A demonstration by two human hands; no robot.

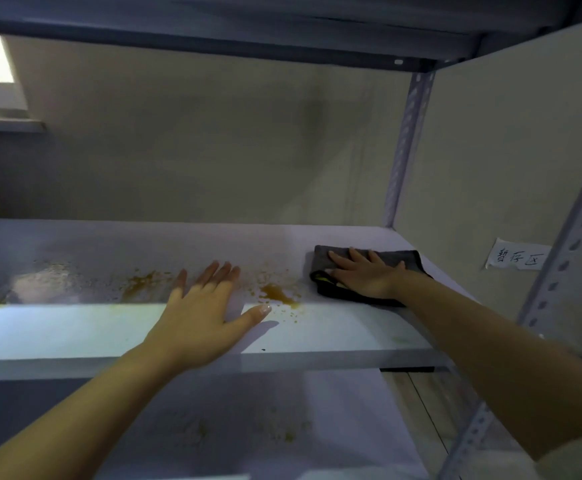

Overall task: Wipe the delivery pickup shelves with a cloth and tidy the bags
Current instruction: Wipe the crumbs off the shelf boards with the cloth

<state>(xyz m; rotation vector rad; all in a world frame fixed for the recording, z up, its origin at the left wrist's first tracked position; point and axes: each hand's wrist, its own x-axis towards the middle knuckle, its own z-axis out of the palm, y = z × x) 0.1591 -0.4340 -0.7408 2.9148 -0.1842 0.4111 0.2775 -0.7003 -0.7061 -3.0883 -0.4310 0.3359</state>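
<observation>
Right hand (365,275) flat, pressing cloth (400,263) at shelf (351,327) right; left hand (202,306) flat, empty. Could smear brown spill (277,293) leftward onto left fingers.

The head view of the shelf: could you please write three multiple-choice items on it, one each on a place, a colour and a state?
1. Where does the grey cloth lie?
A. at the shelf's right end
B. at its left end
C. on the floor

2. What colour is the spill on the shelf?
A. blue
B. brownish-yellow
C. red

3. How does the right hand meet the cloth?
A. hovers clear
B. lifts it high
C. presses flat on it

Answers: 1 A, it sits near the right post. 2 B, amber stains beside the left hand. 3 C, straight fingers lie on it.
</observation>
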